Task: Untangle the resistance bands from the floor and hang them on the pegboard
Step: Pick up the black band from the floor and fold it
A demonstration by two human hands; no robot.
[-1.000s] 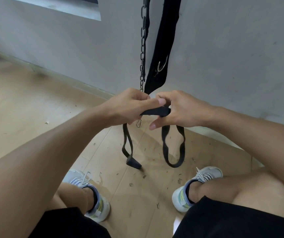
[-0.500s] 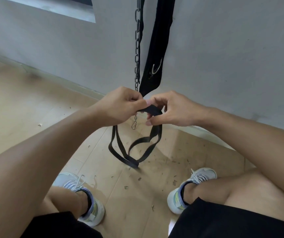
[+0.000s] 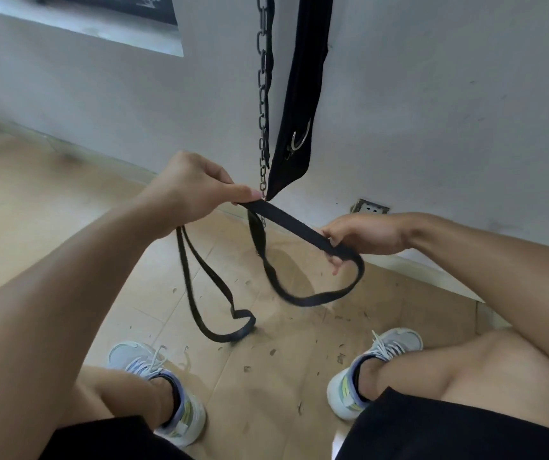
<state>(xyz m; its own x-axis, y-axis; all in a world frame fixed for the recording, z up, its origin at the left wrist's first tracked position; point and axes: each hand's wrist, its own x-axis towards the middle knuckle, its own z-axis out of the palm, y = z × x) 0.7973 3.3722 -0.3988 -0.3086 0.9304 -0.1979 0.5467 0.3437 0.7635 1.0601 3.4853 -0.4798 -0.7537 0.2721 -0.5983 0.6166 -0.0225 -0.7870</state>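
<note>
A flat black resistance band (image 3: pixel 286 222) stretches between my two hands above the floor. My left hand (image 3: pixel 190 190) pinches its upper end between thumb and fingers. My right hand (image 3: pixel 362 237) grips the band lower to the right, fingers curled round it. From the right hand one loop (image 3: pixel 313 298) sags down. A second, longer loop (image 3: pixel 213 293) hangs from under my left hand and ends just above the floor. The pegboard is not in view.
A black padded belt with a metal ring (image 3: pixel 299 127) and a dark chain (image 3: pixel 265 104) hang against the grey wall (image 3: pixel 432 94) just behind my hands. A wall socket (image 3: pixel 369 207) sits low on the right. My two shoes (image 3: pixel 163 386) stand on the littered wooden floor (image 3: pixel 266 376).
My hands have moved apart: the right hand slid down and to the right along the band, stretching a straight length between them. The hanging loops swung and spread wider.
</note>
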